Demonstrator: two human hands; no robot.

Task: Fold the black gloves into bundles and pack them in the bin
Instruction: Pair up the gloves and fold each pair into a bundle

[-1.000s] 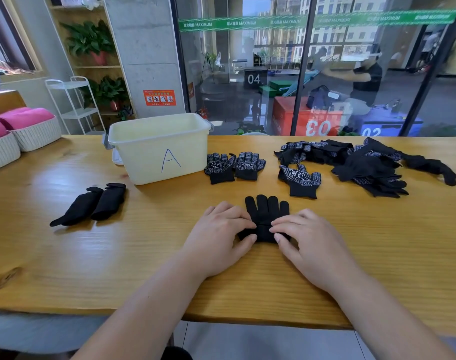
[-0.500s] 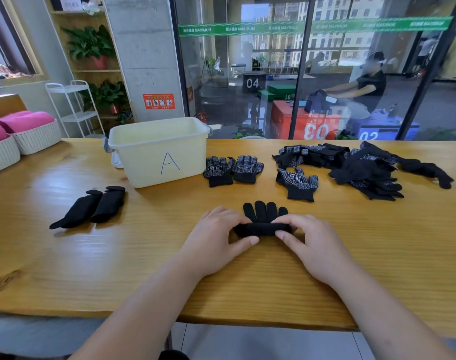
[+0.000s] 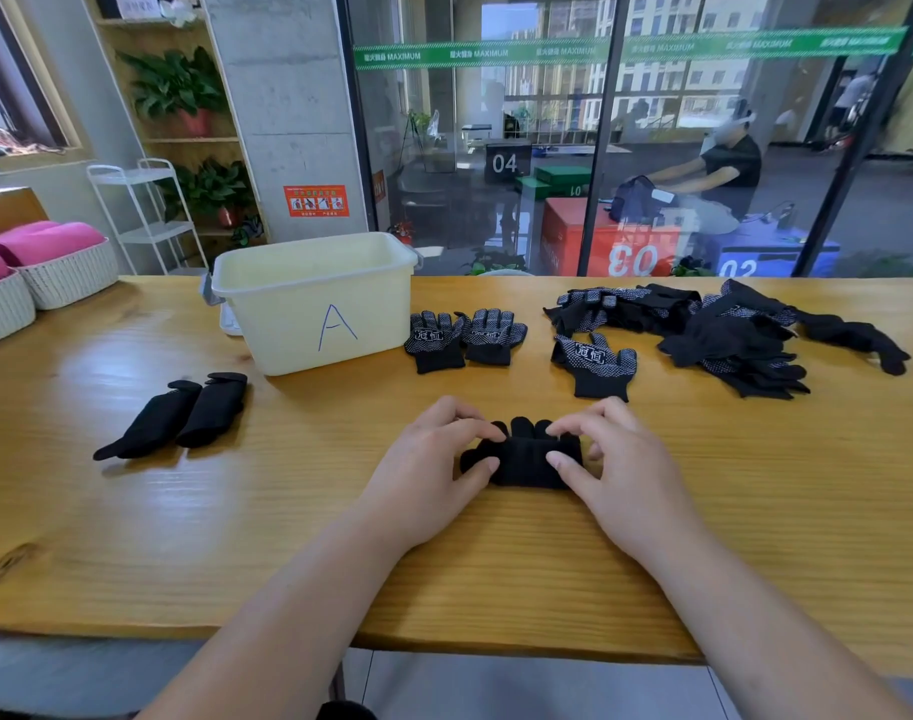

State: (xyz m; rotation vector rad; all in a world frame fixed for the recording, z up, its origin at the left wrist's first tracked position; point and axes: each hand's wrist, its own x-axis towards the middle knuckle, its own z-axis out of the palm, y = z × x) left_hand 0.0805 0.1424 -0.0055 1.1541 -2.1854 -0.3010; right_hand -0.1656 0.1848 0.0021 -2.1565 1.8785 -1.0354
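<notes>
A black glove lies on the wooden table in front of me, rolled up from the cuff so only its fingertips stick out at the far side. My left hand grips the roll's left end, thumb near, fingers curled over the top. My right hand grips the right end the same way. The pale yellow bin marked "A" stands behind and to the left. A pair of dotted gloves lies right of the bin, a single dotted glove beyond my right hand, and a glove pile at the far right.
Two folded black gloves lie side by side at the left of the table. White woven baskets with pink cloth stand at the far left edge. A glass wall runs behind the table, with a person seated beyond it.
Both hands have rolled the flat glove from its cuff toward its fingers, so the roll has grown thicker and moved away from me. The fingers went from lying flat to curling over the roll.
</notes>
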